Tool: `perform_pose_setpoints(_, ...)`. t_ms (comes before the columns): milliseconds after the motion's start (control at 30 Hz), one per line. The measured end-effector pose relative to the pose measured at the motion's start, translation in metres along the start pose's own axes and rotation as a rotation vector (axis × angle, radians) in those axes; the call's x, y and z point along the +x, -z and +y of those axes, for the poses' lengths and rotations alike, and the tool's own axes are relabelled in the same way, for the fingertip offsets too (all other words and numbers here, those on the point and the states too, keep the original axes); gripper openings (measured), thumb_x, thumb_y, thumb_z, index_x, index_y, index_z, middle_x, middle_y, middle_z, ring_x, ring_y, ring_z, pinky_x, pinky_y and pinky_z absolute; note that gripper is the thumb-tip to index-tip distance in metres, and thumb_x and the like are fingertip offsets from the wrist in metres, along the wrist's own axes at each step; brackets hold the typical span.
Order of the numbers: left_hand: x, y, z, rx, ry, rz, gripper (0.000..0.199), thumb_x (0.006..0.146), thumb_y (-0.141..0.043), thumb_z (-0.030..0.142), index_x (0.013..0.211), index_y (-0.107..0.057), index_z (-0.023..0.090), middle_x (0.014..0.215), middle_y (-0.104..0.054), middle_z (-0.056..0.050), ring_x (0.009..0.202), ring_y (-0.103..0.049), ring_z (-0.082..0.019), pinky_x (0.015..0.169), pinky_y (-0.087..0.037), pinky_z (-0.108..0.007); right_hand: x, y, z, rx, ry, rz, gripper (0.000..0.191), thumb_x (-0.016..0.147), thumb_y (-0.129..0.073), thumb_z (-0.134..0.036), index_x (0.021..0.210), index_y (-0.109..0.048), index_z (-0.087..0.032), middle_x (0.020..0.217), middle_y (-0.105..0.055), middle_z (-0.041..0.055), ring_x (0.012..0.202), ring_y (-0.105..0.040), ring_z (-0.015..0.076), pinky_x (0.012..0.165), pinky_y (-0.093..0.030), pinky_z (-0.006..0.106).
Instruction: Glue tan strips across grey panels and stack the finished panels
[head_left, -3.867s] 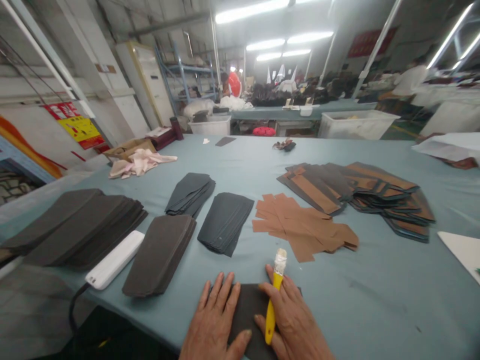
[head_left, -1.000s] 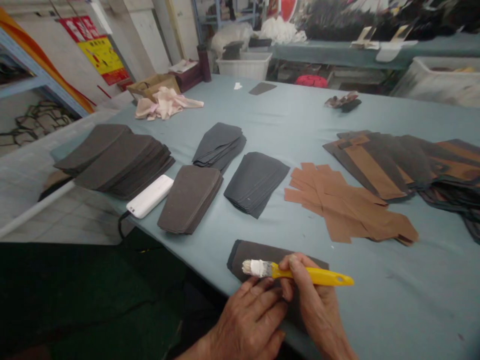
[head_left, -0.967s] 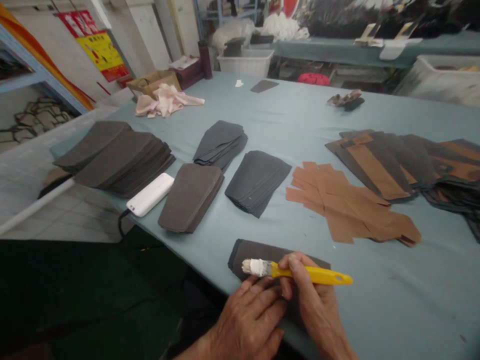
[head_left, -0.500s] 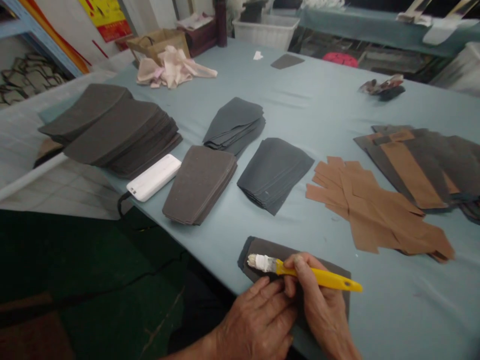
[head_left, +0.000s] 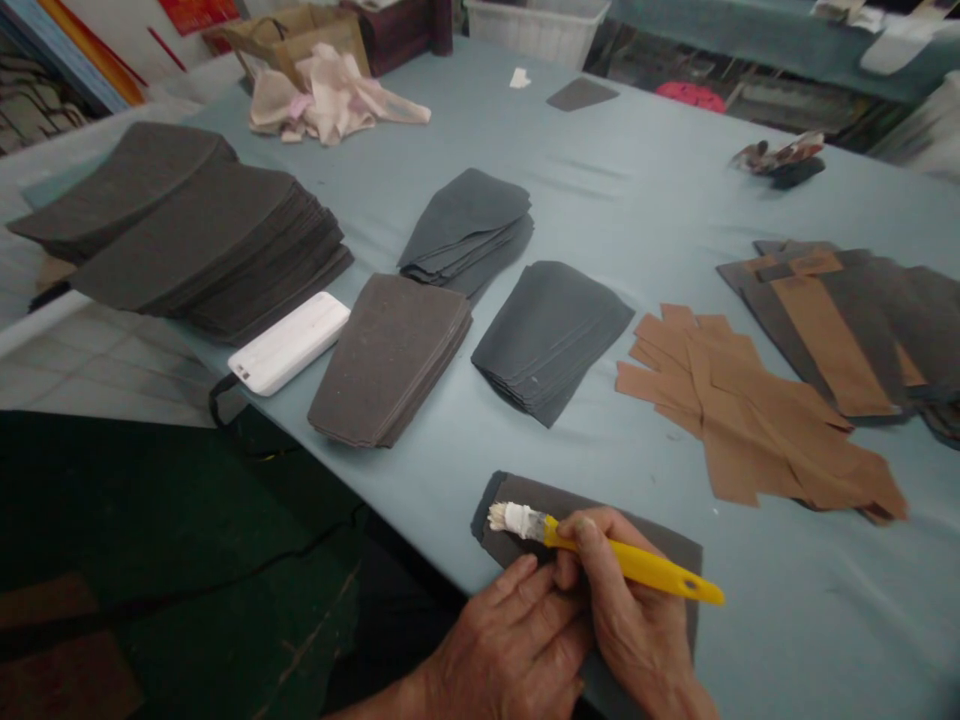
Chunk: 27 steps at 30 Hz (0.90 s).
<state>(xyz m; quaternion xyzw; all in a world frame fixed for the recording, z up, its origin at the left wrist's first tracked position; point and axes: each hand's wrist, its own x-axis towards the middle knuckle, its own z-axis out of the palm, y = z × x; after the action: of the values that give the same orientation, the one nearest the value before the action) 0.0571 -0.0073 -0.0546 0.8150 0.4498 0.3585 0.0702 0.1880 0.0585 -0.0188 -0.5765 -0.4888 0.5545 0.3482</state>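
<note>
A yellow-handled paintbrush with pale bristles and a white-wrapped neck is gripped in my right hand. Its bristles touch or hover just over the left end of a dark brown-grey sheet piece, where a darker strip shows along the edge. My left hand lies flat on the near side of that piece, fingers stretched out and pressing it to the table. Both hands cover much of the piece. Just beyond are a stack of dark grey pieces and a stack of brown-grey pieces.
Brown strips lie in a heap at right, beside more dark pieces. At left are a white power bank with a black cable and tall dark stacks. Cream cloth scraps sit farther back. The table edge runs diagonally at left.
The brush tip has shifted slightly left towards the piece's end, and its handle tilts a little more. My left hand stays in about the same place. The camera view has tipped slightly downward.
</note>
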Motion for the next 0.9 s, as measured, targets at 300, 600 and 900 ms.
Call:
perform_pose_setpoints(300, -0.002, 0.0, -0.004, 0.022, -0.018, -0.011, 0.035, 0.101, -0.061, 0.033, 0.13, -0.071, 0.015, 0.137, -0.075, -0.005, 0.138, -0.062, -0.019, 0.128, -0.037, -0.035, 0.0, -0.011, -0.01, -0.036, -0.01, 0.178, 0.047, 0.097, -0.064, -0.065, 0.076, -0.066, -0.022, 0.06, -0.06, -0.0024, 0.056, -0.054, 0.0133, 0.057, -0.046, 0.025)
perform_pose_setpoints(600, -0.001, 0.0, -0.002, 0.036, -0.014, -0.003, 0.036, 0.103, -0.061, 0.036, 0.131, -0.07, 0.015, 0.14, -0.073, -0.005, 0.141, -0.059, -0.019, 0.128, -0.036, -0.034, -0.002, -0.012, -0.004, -0.049, 0.048, 0.236, 0.045, 0.098, -0.064, -0.063, 0.081, -0.068, -0.021, 0.063, -0.062, -0.0016, 0.058, -0.059, 0.0138, 0.058, -0.05, 0.024)
perform_pose_setpoints(900, -0.002, 0.0, 0.0, 0.022, 0.004, -0.027, 0.037, 0.103, -0.061, 0.034, 0.132, -0.069, 0.012, 0.141, -0.073, -0.01, 0.143, -0.059, -0.024, 0.124, -0.044, -0.036, -0.003, -0.014, -0.019, -0.295, 0.171, 0.144, 0.047, 0.104, -0.057, -0.055, 0.07, -0.064, -0.023, 0.057, -0.061, -0.0008, 0.053, -0.054, 0.0145, 0.055, -0.043, 0.027)
